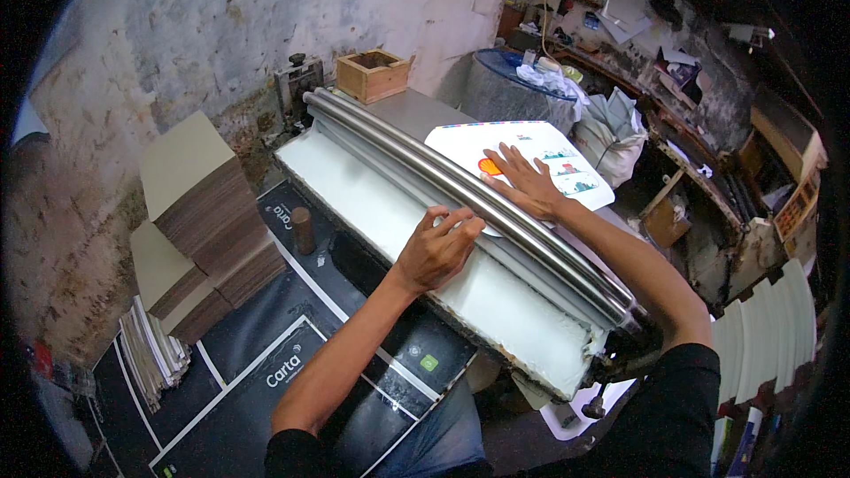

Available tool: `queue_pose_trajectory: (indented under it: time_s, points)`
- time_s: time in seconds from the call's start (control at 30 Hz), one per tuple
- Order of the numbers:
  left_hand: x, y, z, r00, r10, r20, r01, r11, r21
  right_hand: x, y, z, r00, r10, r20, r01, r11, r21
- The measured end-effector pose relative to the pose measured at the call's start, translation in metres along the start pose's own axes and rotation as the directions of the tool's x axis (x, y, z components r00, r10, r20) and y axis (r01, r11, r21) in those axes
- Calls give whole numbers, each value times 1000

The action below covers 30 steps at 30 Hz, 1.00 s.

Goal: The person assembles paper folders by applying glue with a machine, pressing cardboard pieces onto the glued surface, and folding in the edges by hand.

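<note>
A gluing machine with long steel rollers (pixel 469 199) lies diagonally before me, its trough (pixel 354 186) full of white liquid, perhaps glue. Beyond the rollers, my right hand (pixel 524 184) rests flat with spread fingers on a white printed sheet (pixel 452 140) with rounded corners and coloured pictures. Its near edge reaches the rollers. On the near side, my left hand (pixel 438 248) is above the trough beside the rollers, fingers curled and pressed together. What they pinch, if anything, is hidden.
Stacks of cut grey board (pixel 190 168) stand at left on a dark covered table (pixel 239 345), near a wooden cylinder (pixel 303 230) and thin strips (pixel 152 354). A wooden box (pixel 372 76) sits behind the rollers. Farther back are a blue-rimmed drum (pixel 513 88) and a white sack (pixel 611 133).
</note>
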<state>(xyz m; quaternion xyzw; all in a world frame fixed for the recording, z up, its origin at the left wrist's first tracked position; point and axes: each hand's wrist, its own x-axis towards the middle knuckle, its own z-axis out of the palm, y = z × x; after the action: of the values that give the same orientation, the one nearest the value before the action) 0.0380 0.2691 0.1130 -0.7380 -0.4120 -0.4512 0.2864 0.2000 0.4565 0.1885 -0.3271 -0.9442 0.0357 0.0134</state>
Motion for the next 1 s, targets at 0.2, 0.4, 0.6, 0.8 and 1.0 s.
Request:
queue_pose_trajectory:
  time_s: [0.2, 0.4, 0.6, 0.8, 1.0]
  points:
    - [3, 5, -29, 1000, -12, -19, 9, 993, -115, 8, 10, -10, 968, -234, 93, 205, 946, 253]
    - [10, 30, -102, 996, -59, -63, 51, 992, -113, -78, -34, -66, 982, -182, 55, 106, 762, 638]
    - [9, 60, -218, 992, -54, -110, 59, 997, 42, -195, -107, -108, 932, -362, -2, 334, 859, 389]
    - [15, 99, -282, 977, -82, -195, 95, 994, 60, -251, -97, -39, 782, -323, -534, 385, 923, 6]
    - [-2, 159, -388, 883, -359, -304, 367, 930, -30, -252, -143, -81, 628, -143, -765, 484, 841, 240]
